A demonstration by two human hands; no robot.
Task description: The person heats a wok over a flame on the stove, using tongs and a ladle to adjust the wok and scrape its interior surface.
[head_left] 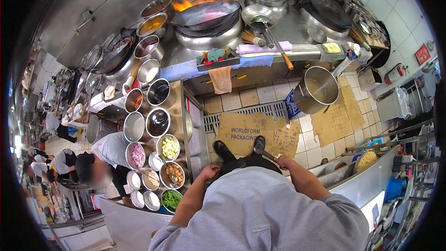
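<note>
My left hand (210, 172) hangs beside the prep counter with its fingers curled in, and I see nothing in it. Nearest to it is a steel bowl of browned chunks (172, 175) with a spoon in it. My right hand (282, 161) is closed around the end of a dark rod-like handle (267, 154), held in front of my legs; I cannot make out what kind of tool it is. On the far stove a black wok (206, 15) stands over a burner, with orange flames (182, 5) rising behind its left side.
Bowls of pale green-yellow pieces (168, 147), chopped onion (135, 155) and greens (171, 199) line the left counter. A co-worker (104, 158) bends beyond it. A large stockpot (317, 89) stands ahead right. Flattened cardboard (246, 125) covers floor tiles. A skimmer (260, 15) rests by the stove.
</note>
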